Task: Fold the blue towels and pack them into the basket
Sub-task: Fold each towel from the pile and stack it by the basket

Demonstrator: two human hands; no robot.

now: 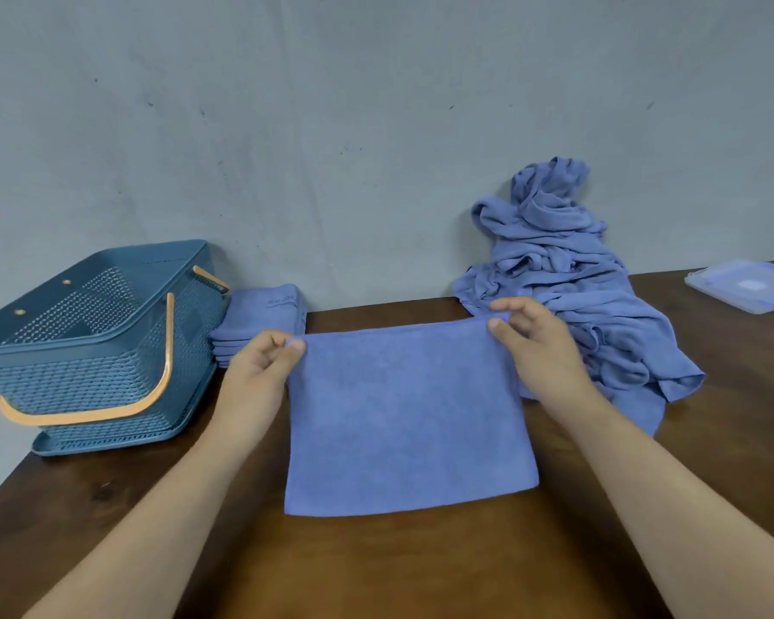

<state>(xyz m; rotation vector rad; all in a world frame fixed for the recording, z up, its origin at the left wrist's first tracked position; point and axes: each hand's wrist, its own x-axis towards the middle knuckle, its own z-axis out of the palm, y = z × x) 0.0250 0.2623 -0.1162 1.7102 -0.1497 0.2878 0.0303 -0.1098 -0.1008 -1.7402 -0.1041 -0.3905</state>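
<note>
Status: blue towel [407, 417] flat at bench [376, 569] centre.
The left hand [260, 364] grip pinches its 10 o'clock corner, the right hand [537, 337] grip its 2 o'clock corner; basket [86, 350] at 9 o'clock, unfolded pile [568, 279] at 2 o'clock.

Table layout, left to right: basket [108, 373], folded stack [260, 319], flat towel [407, 417], loose pile [555, 270]

The table [398, 565] butts up against the wall [331, 127] at the back. The basket sits at the far left corner, with the folded stack just beside it on its right, close to the wall. The flat towel lies in the middle, nearer the front. The left hand [260, 364] pinches its far left corner and the right hand [537, 341] its far right one. The loose pile is behind and to the right, heaped up against the wall, and a plastic lid [747, 288] lies at the far right, well apart.
</note>
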